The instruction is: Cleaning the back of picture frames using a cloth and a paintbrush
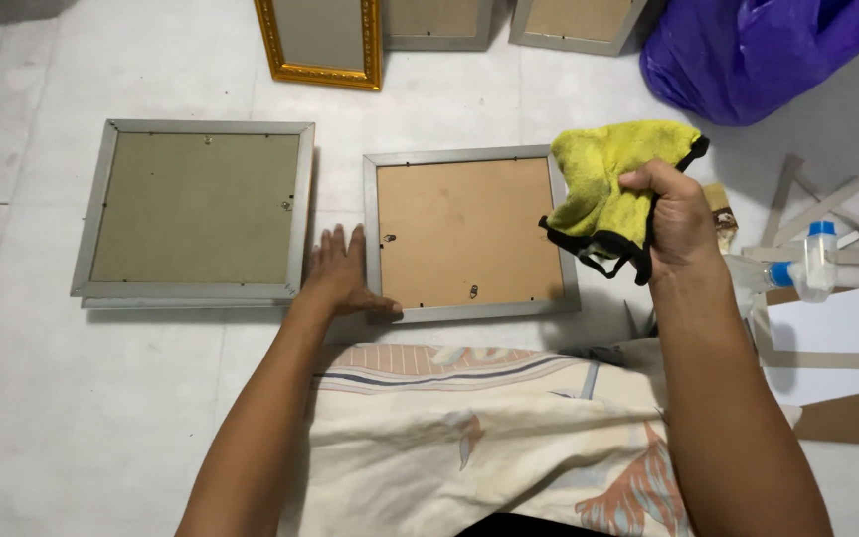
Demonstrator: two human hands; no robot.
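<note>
Right hand [676,214] is clenched round a crumpled yellow cloth [613,179] with black trim. Left hand [342,273] rests flat and open on the grey frame [469,234], brown backing up.

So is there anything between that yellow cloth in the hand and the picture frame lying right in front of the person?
Nothing visible. The right hand holds the yellow cloth bunched over the frame's right edge, with no object between them. The left hand rests flat at the frame's lower left corner, away from the cloth.
</note>
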